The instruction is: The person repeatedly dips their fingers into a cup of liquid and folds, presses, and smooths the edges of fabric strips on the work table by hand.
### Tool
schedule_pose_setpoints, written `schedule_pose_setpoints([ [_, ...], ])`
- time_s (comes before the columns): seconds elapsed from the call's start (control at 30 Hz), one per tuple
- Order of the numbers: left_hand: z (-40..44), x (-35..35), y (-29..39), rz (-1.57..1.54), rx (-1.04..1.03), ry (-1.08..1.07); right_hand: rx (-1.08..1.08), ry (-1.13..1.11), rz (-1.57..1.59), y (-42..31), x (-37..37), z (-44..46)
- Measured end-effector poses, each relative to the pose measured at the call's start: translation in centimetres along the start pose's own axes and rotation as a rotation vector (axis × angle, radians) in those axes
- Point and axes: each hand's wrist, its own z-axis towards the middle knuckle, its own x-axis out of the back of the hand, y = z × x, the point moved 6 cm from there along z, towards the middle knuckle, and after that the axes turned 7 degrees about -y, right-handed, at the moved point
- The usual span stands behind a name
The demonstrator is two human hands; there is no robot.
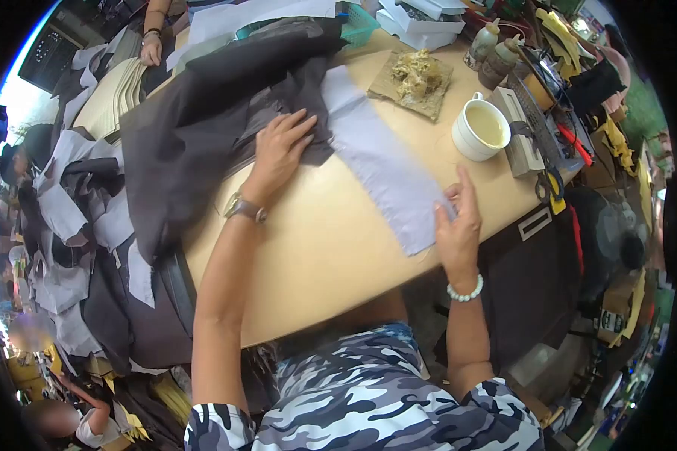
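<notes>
A large piece of dark fabric (177,135) lies folded and rumpled across the left of the table. My left hand (280,146) rests flat on its near edge, fingers spread. To the right, a pale grey strip of fabric (380,165) slants toward the table's front edge, its right side blurred. My right hand (459,229) is at that strip's right border, the cloth edge seemingly between thumb and fingers while the forefinger points away. The far end of the strip meets the dark fabric.
A white mug of yellowish liquid (480,131) stands at right, near a board with a crumpled yellowish mass (417,75). Beyond are two bottles (496,60), scissors (549,188) and a teal basket (359,26). Fabric scraps (60,188) hang at left. Another person's hand (151,51) is at the far side.
</notes>
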Motion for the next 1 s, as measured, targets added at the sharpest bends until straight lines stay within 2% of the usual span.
schedule_pose_setpoints([
  [0.2,6.1,-3.8,2.9,0.028,0.046,0.087,-0.094,0.128,-0.100,2.4,3.6,1.2],
  [0.27,7.2,-4.8,3.6,0.019,0.079,0.087,-0.073,0.174,-0.234,2.1,3.9,0.8],
  [0.33,7.0,-4.2,4.4,-0.012,0.109,0.066,-0.058,0.217,-0.339,1.8,4.3,0.6],
  [0.4,6.3,-1.3,5.4,-0.099,-0.011,0.113,-0.048,0.231,-0.392,2.0,4.2,0.7],
  [0.43,5.1,0.9,5.3,-0.125,-0.051,0.129,-0.167,0.210,-0.320,3.0,4.1,0.6],
  [0.53,-0.9,9.0,6.6,-0.073,-0.018,0.131,-0.020,0.295,-0.298,3.7,3.8,0.3],
  [0.57,-3.7,10.8,6.2,-0.027,0.054,0.155,0.004,0.333,-0.313,4.0,3.7,0.1],
  [0.63,-10.0,15.2,5.3,0.057,0.168,0.211,-0.014,0.392,-0.096,4.7,4.2,-0.2],
  [0.67,-13.3,16.6,4.8,0.114,0.284,0.225,-0.038,0.423,-0.082,5.4,4.7,-0.3],
  [0.7,-16.6,17.5,4.1,0.165,0.396,0.240,0.058,0.493,-0.004,5.6,4.9,-0.5],
  [0.77,-23.0,17.7,2.4,0.260,0.592,0.149,0.114,0.533,-0.092,4.4,5.1,-1.0],
  [0.87,-27.9,16.3,1.6,0.327,0.617,0.176,0.273,0.463,-0.089,-0.3,2.4,-2.0],
  [0.93,-28.2,15.9,2.0,0.339,0.592,0.187,0.355,0.296,-0.126,-3.2,-0.9,-2.4],
  [1.0,-27.3,16.5,4.1,0.299,0.565,0.285,0.432,0.139,-0.133,-6.2,-3.9,-2.7],
])
